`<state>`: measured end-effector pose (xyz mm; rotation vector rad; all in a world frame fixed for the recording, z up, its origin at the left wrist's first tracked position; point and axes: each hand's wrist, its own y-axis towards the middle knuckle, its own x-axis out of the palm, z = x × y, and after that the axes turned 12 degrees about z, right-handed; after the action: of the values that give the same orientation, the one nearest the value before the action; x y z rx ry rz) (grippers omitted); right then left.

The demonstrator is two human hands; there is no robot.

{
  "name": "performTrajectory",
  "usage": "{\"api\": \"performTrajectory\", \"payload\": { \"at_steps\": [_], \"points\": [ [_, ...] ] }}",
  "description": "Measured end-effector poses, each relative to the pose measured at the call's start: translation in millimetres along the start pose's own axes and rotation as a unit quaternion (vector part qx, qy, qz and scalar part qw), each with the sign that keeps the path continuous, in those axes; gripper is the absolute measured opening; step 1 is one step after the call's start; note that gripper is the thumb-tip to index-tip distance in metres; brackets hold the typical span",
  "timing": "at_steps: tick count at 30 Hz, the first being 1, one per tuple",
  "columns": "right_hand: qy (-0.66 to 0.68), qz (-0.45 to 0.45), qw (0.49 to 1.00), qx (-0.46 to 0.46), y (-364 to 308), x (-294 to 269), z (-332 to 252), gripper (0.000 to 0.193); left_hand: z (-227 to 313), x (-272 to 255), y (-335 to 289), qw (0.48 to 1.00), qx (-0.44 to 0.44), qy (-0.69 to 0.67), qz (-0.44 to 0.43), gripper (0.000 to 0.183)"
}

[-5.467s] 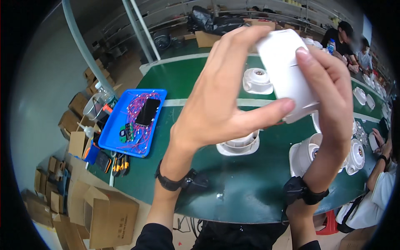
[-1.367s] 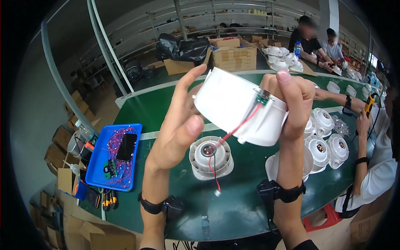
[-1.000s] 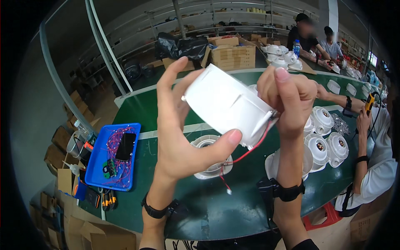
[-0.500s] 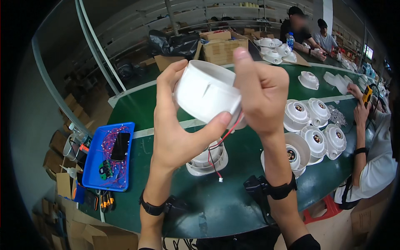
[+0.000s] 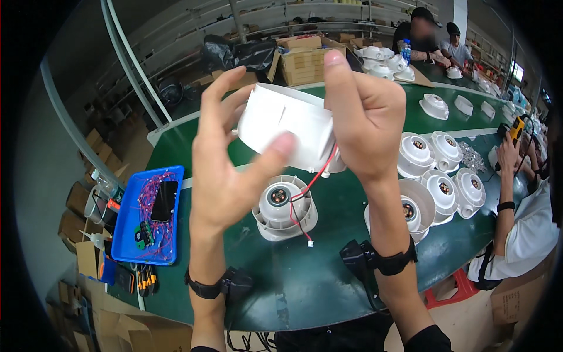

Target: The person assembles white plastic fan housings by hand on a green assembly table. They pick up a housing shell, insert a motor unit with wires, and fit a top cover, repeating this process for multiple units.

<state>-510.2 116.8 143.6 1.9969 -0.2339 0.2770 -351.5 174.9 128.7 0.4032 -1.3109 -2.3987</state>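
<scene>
A white plastic housing (image 5: 287, 120), cup-shaped with a slit in its side, is held up in front of me, tilted. My left hand (image 5: 226, 158) is around its left side, fingers behind and blurred thumb across the front. At the right edge my right hand (image 5: 366, 117) grips it with curled fingers, thumb pointing up; its fingertips are hidden. A red and black wire (image 5: 321, 171) hangs from the housing, ending in a small white connector (image 5: 311, 243). Below, on the green table, stands a round white unit (image 5: 275, 214) with a dark centre and ribbed rim.
Left, a blue tray (image 5: 120, 234) holds wires, a phone (image 5: 165, 201) and a green circuit board (image 5: 142, 236). Orange-black handled tools (image 5: 148, 280) lie below it. Several white units (image 5: 441, 192) stand right, near a co-worker's arm (image 5: 505, 199). Behind is a cardboard box (image 5: 305, 66).
My left hand has shifted left, its thumb lifting along the housing and its fingers spreading more. The housing has turned and moved slightly left, showing more of the unit below.
</scene>
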Motion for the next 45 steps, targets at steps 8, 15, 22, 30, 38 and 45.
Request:
{"api": "performTrajectory", "payload": {
  "at_steps": [8, 15, 22, 30, 38, 45],
  "points": [
    [-0.019, -0.012, 1.0, -0.018, -1.2, -1.6, 3.4, 0.046, -6.4, -1.6, 3.1, 0.998, -0.053, 0.013, -0.003, 0.039],
    [-0.02, 0.005, 1.0, -0.014, -2.8, 2.3, 1.4, 0.046, -4.7, 2.6, -0.5, 0.997, 0.036, -0.001, -0.062, 0.051],
    [-0.007, -0.003, 1.0, 0.007, -0.6, -0.2, 2.3, 0.044, 1.1, -2.3, 2.6, 0.994, -0.094, -0.048, -0.018, 0.062],
    [-0.043, -0.016, 0.996, -0.071, -2.4, 0.1, 0.8, 0.041, -0.4, 1.0, -1.9, 0.988, -0.072, -0.074, -0.116, 0.096],
    [-0.02, -0.025, 0.999, -0.036, -0.4, -4.2, 5.0, 0.042, 8.1, -7.1, 0.6, 0.983, -0.122, -0.065, -0.121, 0.095],
    [-0.028, -0.045, 0.994, -0.097, -4.2, 3.4, 2.8, 0.042, 8.6, -4.5, -1.3, 0.987, -0.107, -0.035, -0.113, 0.092]
  ]
}}
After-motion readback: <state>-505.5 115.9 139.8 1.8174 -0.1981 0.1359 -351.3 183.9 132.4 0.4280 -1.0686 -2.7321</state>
